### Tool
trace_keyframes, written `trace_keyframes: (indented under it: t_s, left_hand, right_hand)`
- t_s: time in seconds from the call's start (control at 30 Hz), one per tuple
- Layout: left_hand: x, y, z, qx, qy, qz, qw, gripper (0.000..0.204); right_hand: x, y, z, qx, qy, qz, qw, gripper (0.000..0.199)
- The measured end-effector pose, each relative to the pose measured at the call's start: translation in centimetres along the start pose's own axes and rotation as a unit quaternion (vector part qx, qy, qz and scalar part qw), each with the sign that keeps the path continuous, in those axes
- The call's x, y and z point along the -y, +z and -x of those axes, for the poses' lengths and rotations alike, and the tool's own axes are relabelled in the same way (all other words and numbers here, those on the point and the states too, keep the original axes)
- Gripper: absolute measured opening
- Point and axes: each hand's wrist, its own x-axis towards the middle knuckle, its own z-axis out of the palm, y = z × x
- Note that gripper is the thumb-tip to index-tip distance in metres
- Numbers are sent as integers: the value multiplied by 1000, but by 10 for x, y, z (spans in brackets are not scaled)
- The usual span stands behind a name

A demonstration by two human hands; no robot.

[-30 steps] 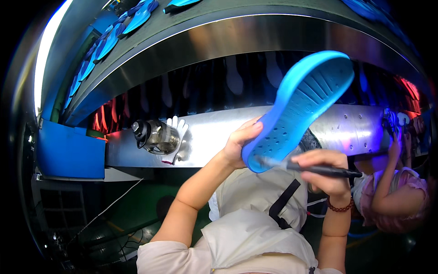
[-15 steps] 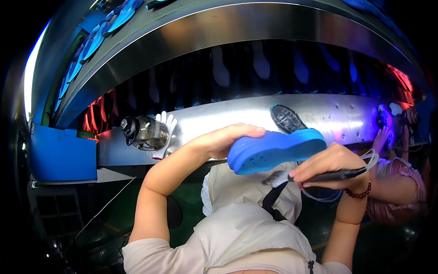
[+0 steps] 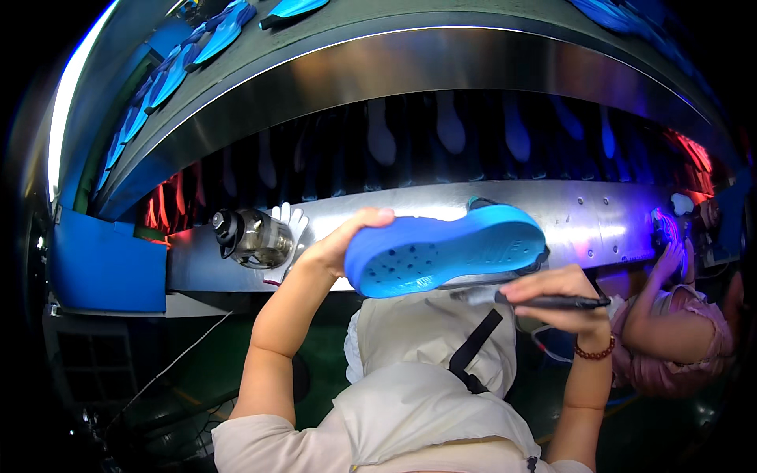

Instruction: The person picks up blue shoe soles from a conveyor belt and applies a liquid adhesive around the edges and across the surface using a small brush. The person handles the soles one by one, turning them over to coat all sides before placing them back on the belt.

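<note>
My left hand (image 3: 349, 239) is closed on the left end of a thick blue foam shoe sole (image 3: 449, 252), held above the front edge of the metal bench. The sole's pale blue inner face, with small holes at one end, is tilted toward me. In my right hand (image 3: 560, 293) is a brush (image 3: 574, 303) with a black handle. Its pale bristle end lies close under the sole's lower edge; I cannot tell whether they touch. Behind the foam sole, a dark outsole (image 3: 479, 202) on the bench is mostly hidden.
On the metal bench (image 3: 339, 203), a clear bottle (image 3: 256, 238) with a black lid stands at left beside a white glove (image 3: 295, 223). Blue soles (image 3: 225, 38) lie on a raised conveyor (image 3: 347, 22). A co-worker's hand (image 3: 670, 258) is at far right.
The foam sole has moved left and turned, so more of its inner face shows and it covers more of the dark outsole. My right hand and the brush have shifted slightly left.
</note>
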Motion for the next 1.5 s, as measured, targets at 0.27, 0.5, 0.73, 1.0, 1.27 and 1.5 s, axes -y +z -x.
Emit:
trace_keyframes:
  t_s: [0.27,0.5,0.73,1.0,1.27,1.5]
  left_hand:
    - [51,23,-63,158,191,288,925,80]
    - [60,23,-74,95,116,295,944,91]
    - [56,40,-59,137,146,320,926,89]
    - [28,51,-38,143,212,298,920,92]
    - [5,53,-27,94,287,211,930,96]
    - [50,79,-17,114,318,301,892,77]
  right_hand:
    - [-3,32,-29,-212,33,-55,975,21]
    - [-11,58,-44,-177,-140,129,966,17]
    - [16,38,-29,-168,14,-89,982,14]
    - [15,40,-16,-130,-67,-134,980,19]
    - [-8,36,-15,-84,-122,-197,969,23]
    - [3,70,-26,-224,-43,-382,896,20]
